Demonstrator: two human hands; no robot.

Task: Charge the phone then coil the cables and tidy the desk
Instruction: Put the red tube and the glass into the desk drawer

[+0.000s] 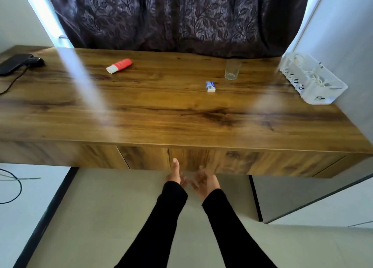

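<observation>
Wood-grain surface (181,114), taken as the landmark. At its far left corner: one dark phone (12,64), a black plug (37,62) touching its end, one black cable (14,80) trailing off the left edge; likely parked there to charge near a socket out of view. At the far right corner: one white slotted basket (314,80) holding pale coiled cables, count unclear; apparently the chosen home for tidied leads. Between those corners, well apart: one red-and-white tube (119,65) lying flat, one clear glass (232,70) upright, one small blue-and-white box (210,86) near the glass; probably still awaiting tidying. Below the front edge, against the drawer fronts: left hand (175,174) and right hand (204,182), close together, fingers loose, each grip released, holding nothing. On the floor left of the surface: another dark cable loop (17,187).
</observation>
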